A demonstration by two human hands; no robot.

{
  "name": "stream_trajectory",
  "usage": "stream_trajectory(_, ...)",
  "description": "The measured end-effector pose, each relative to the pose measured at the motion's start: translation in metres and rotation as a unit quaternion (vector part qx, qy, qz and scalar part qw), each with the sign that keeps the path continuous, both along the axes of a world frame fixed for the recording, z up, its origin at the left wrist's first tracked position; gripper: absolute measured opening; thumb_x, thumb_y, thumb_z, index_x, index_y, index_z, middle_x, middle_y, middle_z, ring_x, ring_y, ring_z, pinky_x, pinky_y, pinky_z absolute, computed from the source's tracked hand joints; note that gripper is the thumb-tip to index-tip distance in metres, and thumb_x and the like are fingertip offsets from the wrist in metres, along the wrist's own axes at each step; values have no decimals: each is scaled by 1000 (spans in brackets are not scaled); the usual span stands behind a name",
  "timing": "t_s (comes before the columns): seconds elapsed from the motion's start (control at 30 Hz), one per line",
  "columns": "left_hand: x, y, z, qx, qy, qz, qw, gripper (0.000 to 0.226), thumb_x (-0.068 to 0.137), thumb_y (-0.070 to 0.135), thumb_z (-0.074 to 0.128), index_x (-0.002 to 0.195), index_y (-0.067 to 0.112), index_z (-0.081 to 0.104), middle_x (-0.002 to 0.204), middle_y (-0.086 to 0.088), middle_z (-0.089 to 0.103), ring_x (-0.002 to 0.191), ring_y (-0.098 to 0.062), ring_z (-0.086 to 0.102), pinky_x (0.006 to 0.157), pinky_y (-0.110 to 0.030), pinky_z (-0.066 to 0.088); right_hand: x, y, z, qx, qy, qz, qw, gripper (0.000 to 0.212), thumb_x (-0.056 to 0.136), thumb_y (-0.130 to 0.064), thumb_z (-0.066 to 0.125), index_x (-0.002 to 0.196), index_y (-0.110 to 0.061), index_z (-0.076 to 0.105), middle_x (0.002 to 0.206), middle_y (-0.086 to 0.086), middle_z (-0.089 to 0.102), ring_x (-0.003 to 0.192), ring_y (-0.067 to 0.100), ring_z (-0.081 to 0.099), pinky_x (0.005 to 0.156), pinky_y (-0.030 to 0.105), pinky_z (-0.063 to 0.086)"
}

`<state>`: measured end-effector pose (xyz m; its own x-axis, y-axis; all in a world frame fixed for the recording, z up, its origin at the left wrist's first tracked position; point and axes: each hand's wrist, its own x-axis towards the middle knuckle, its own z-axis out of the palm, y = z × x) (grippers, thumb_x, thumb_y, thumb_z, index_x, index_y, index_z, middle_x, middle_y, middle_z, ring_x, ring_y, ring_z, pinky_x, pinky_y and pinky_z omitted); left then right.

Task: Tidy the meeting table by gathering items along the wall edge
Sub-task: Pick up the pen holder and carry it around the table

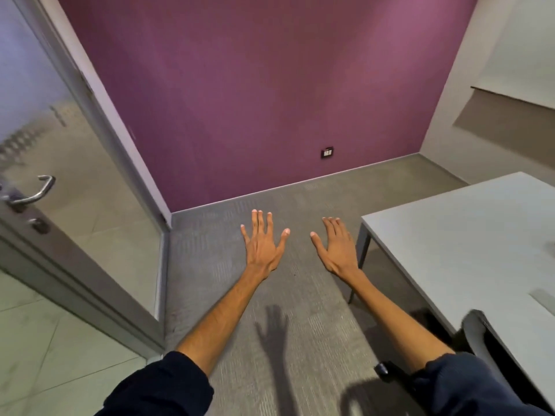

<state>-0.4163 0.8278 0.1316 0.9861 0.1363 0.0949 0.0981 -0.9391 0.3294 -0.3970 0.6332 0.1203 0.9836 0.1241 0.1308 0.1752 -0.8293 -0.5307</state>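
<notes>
Nearest the viewer, two dark sleeves [168, 385] frame the lower edge, with the back of a dark chair [480, 334] tucked against the desk [450, 244] at lower right. Both forearms extend forward over the grey carpet [210, 265]. The left hand [264, 244] is spread flat, palm down, fingers splayed, its grip released and empty; its shadow falls on the carpet below. The right hand [338, 249] is likewise open and flat, its grip released, holding nothing, just beside the near corner of the desk but not touching it. The desk runs off the right edge; a flat grey strip [543, 300] lies on it, and a further small thing at the far right edge is too cropped to identify. Further off, a glass door [75, 175] with a lever handle [33, 192] stands at left, and a purple wall [255, 100] bearing a socket plate [327, 152] closes the room. Judged from this, gathering has not begun: no item is in hand and all remains to be done.
</notes>
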Motion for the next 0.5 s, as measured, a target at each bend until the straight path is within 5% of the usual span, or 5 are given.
stream_trajectory(0.5, 182, 60, -54, 3, 36, 16, 999, 76, 99, 61, 17, 157, 15, -2, 165, -9, -10, 152, -21, -18, 122, -57, -8, 203, 66, -40, 1, 22, 28, 999, 69, 100, -57, 34, 155, -18, 24, 164, 7, 20, 153, 22, 12, 124, 49, 15)
